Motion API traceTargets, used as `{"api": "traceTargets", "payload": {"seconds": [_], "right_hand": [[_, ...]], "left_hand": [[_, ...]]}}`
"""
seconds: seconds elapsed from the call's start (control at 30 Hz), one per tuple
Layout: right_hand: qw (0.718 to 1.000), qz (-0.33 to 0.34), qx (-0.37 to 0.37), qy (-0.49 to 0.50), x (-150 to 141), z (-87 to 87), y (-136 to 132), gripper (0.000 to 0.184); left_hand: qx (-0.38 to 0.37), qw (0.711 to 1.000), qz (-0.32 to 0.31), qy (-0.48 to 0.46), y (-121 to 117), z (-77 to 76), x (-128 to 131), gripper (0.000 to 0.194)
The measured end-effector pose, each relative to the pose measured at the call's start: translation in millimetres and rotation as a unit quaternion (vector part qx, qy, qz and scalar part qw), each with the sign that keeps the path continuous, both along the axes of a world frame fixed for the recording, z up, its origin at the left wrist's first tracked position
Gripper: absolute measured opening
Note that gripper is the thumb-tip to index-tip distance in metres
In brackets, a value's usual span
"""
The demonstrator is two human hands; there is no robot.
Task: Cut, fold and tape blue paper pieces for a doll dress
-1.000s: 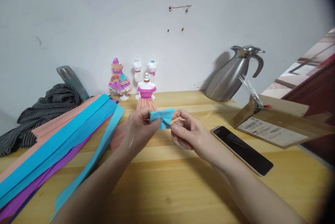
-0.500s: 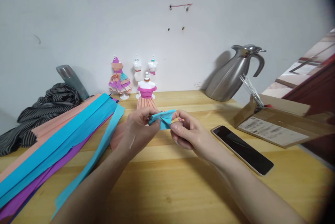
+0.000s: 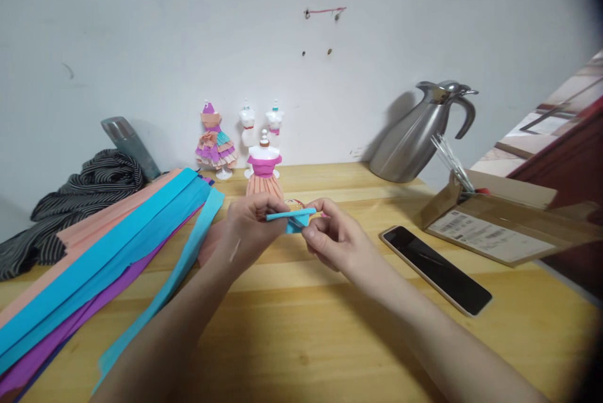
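Between my hands, above the table, is a small folded piece of light blue crepe paper (image 3: 298, 220). My left hand (image 3: 252, 224) pinches its left end between thumb and fingers. At the other end my right hand (image 3: 336, 233) grips the edge with thumb and fingertips, its other fingers curled. Just behind the paper stands a small white dress form (image 3: 264, 167) with a magenta top and a pleated peach skirt; its lower part is hidden by my left hand. A loose light blue paper strip (image 3: 188, 258) lies beside my left forearm.
Peach, blue and purple crepe sheets (image 3: 117, 252) lie at left, near a striped cloth (image 3: 89, 189) and a bottle (image 3: 132, 145). A dressed form (image 3: 217, 142) stands at the back. At right are a phone (image 3: 436, 268), a cardboard box (image 3: 494, 214) and a steel jug (image 3: 414, 133).
The blue paper has tilted so that its top edge now faces me nearly edge-on and sits a little lower. Both hands still hold it; my right fingers have shifted slightly left.
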State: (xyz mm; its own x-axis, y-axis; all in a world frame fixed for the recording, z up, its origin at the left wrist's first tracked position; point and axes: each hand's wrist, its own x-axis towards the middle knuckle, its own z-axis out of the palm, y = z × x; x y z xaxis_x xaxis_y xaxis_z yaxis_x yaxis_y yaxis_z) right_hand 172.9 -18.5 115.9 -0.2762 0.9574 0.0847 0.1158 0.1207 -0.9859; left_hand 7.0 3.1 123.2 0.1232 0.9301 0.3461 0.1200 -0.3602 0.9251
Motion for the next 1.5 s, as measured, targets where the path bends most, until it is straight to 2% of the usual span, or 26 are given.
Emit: {"api": "traceTargets", "payload": {"seconds": [0.1, 0.2, 0.33, 0.47, 0.53, 0.6, 0.67, 0.73, 0.83, 0.9, 1.0, 1.07, 1.13, 1.3, 1.5], "right_hand": [[0.997, -0.016, 0.052, -0.060, 1, -2.6, 0, 0.025], [0.998, -0.001, 0.019, -0.058, 0, -1.2, -2, 0.026], [0.999, 0.017, -0.049, -0.003, -4, 3.4, -3, 0.031], [0.994, 0.031, -0.090, 0.047, -6, 3.9, -2, 0.037], [0.993, 0.036, -0.096, 0.058, -5, 3.7, -3, 0.039], [0.993, 0.046, -0.090, 0.063, -3, 4.6, -4, 0.039], [0.995, 0.055, -0.062, 0.056, -1, 7.1, -7, 0.035], [0.998, 0.056, -0.004, 0.021, 3, 10.6, -11, 0.029], [0.990, 0.025, 0.114, -0.079, 11, 15.4, -17, 0.015], [0.973, -0.007, 0.184, -0.137, 17, 16.8, -20, 0.012], [0.955, -0.096, 0.248, -0.131, 22, 16.7, -19, 0.016], [0.950, -0.153, 0.258, -0.088, 22, 16.6, -16, 0.024], [0.952, -0.174, 0.246, -0.063, 20, 16.6, -12, 0.031], [0.976, -0.136, 0.159, -0.057, 10, 12.1, -1, 0.023], [0.993, -0.067, 0.088, 0.039, 7, 3.1, 7, 0.022]], "left_hand": [[-0.041, 0.999, -0.018, 0.003, 2, 2.4, -3, 0.001], [-0.027, 0.999, 0.001, 0.045, 4, 1.3, -5, 0.003], [0.056, 0.989, 0.049, 0.125, 3, -1.9, -5, 0.007], [0.158, 0.958, 0.118, 0.209, 2, -1.0, -6, 0.013], [0.177, 0.950, 0.167, 0.198, 4, 1.5, -9, 0.011], [0.144, 0.962, 0.187, 0.135, 6, 4.0, -11, 0.008], [0.057, 0.988, 0.143, 0.033, 7, 5.1, -12, 0.005], [-0.044, 0.995, 0.051, -0.067, 6, 4.3, -11, 0.005], [-0.144, 0.975, -0.083, -0.148, 2, 1.3, -7, 0.008], [-0.162, 0.965, -0.124, -0.163, -1, -0.4, -4, 0.009], [-0.173, 0.961, -0.134, -0.168, -5, -1.3, 0, 0.009], [-0.187, 0.958, -0.135, -0.171, -7, -0.6, 2, 0.009], [-0.197, 0.957, -0.123, -0.175, -9, 1.2, 5, 0.011], [-0.211, 0.960, -0.063, -0.172, -14, 2.7, 15, 0.029], [-0.186, 0.968, -0.046, -0.162, -9, -14.8, 22, 0.036]]}}
